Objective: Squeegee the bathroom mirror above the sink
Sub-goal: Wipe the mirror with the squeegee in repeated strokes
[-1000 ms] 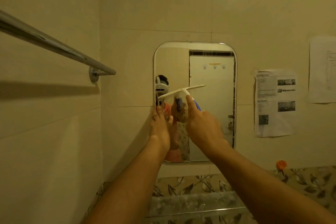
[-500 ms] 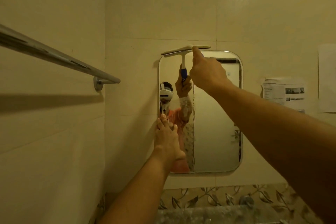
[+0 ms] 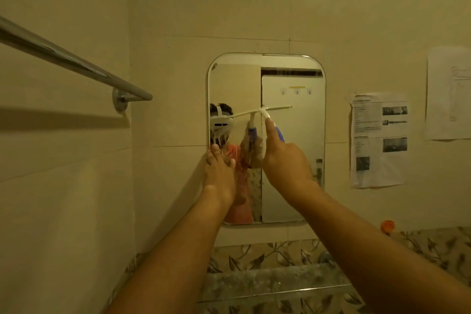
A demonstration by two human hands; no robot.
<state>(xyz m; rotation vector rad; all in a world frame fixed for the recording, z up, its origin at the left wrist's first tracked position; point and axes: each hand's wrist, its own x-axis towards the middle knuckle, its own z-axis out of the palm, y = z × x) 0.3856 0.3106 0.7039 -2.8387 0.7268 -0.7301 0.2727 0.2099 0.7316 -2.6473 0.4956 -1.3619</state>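
Observation:
A rounded rectangular mirror (image 3: 293,84) hangs on the tiled wall straight ahead. My right hand (image 3: 286,160) grips the blue handle of a white squeegee (image 3: 260,111), index finger stretched up along it. The blade lies nearly level across the mirror's upper middle, tilted slightly down to the left. My left hand (image 3: 219,171) rests with straight fingers against the mirror's left edge, about halfway up. The mirror reflects both hands, a person in an orange top, and a door.
A chrome towel rail (image 3: 76,64) juts from the left wall at head height. Printed paper sheets (image 3: 378,139) are stuck on the wall right of the mirror. A glass shelf (image 3: 275,285) and leaf-patterned tiles lie below. A small orange object (image 3: 387,225) sits low right.
The squeegee went from mid-mirror up to the top edge, then came back down to the upper middle. My left hand stayed at the mirror's left edge.

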